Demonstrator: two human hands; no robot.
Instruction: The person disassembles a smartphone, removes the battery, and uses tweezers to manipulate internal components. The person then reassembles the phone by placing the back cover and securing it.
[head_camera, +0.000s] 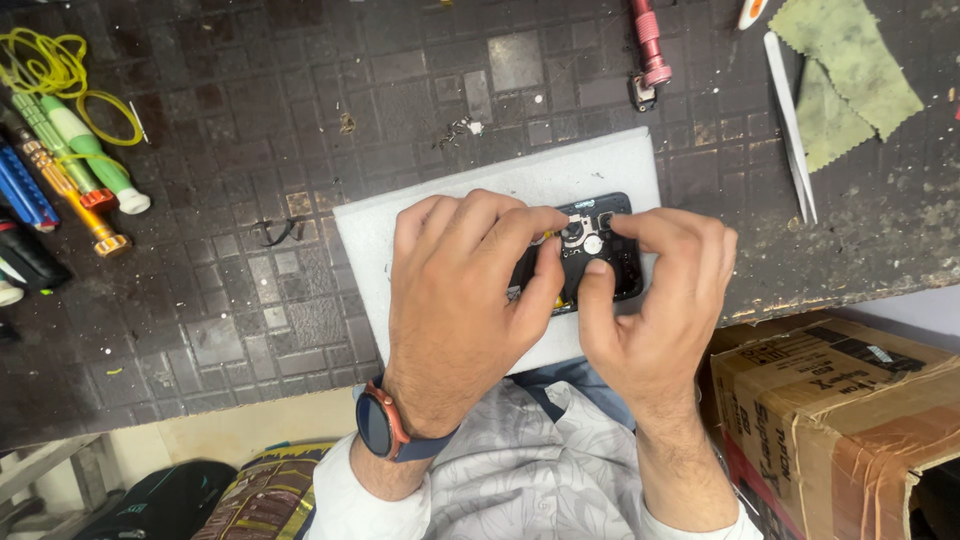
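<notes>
1. On the white foam pad (400, 235) at the middle of the dark work mat (250, 150) I see the opened black phone (600, 255), lying flat with its inner parts up.
2. I see the left hand (455, 290) lying over the left half of the phone. Its fingers (520, 222) are bent, the tips pressed on the phone's upper part and the thumb on its lower edge, so it pinches the phone body.
3. I see the right hand (665, 290) on the right side of the phone. Its fingers are curled close together, the forefinger tip touching the top edge and the thumb tip resting beside a small round silver part. I cannot tell if it holds some small piece between them.
4. On the left wrist sits a round watch (378, 425) with a blue band.
5. At the far left lie several screwdrivers (85, 160) and a yellow cable (45, 70).
6. At the upper right I see white tweezers (792, 130) next to a green cloth (845, 75), well apart from the hands.
7. At the lower right stands a cardboard box (850, 420).
</notes>
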